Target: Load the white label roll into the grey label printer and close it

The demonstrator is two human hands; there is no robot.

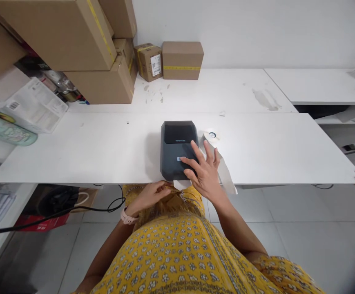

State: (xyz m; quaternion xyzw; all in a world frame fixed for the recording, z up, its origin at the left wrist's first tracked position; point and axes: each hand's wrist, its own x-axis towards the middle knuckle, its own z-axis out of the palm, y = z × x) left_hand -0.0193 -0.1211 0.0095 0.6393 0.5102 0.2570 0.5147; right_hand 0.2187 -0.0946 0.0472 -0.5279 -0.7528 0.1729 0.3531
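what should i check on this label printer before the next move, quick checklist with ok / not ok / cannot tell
1. Label printer resting on the white table, close to its front edge: ok
2. Lid down, with no gap showing: ok
3. Right hand in place, index fingertip at the pale button: ok
4. Left hand off the printer's top, below the table's front edge: ok
5. Loose strip beside the paper roll kept on the table: not ok, its end hangs past the front edge
6. Print on the white paper at the printer's front: cannot tell
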